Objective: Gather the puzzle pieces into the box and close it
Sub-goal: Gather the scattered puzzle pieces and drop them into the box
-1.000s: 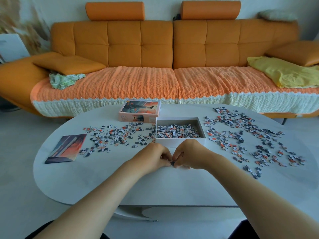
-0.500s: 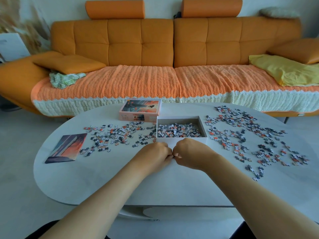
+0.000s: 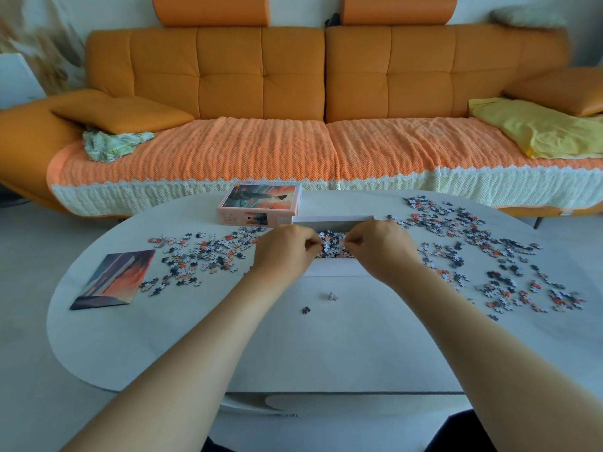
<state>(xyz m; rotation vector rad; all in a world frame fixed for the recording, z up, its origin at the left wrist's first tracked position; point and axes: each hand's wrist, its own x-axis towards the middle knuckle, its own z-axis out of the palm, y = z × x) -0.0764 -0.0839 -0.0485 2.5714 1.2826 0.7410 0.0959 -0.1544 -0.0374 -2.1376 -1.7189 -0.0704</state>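
head view: both hands cover most of the white box (image 3: 332, 219), so i only see its far wall, a strip of its near wall and a patch of puzzle pieces (image 3: 331, 244) inside. the left hand (image 3: 284, 246) and right hand (image 3: 380, 247) hang over it with fingers curled, tips close together above the pile. i cannot tell if either pinches a piece; the fingertips are turned away from me. the box sits mid-table, far of centre, with the printed lid (image 3: 261, 203) just beside its far left corner. loose pieces (image 3: 202, 256) spread left of the box and a wider scatter (image 3: 473, 249) lies right. two stray pieces (image 3: 306, 310) lie near of the box on the round table (image 3: 293, 353). a picture card (image 3: 114, 278) lies far left. behind, an orange sofa (image 3: 261, 76) is cut off at both sides, with a yellow cloth (image 3: 535, 128) on its right.
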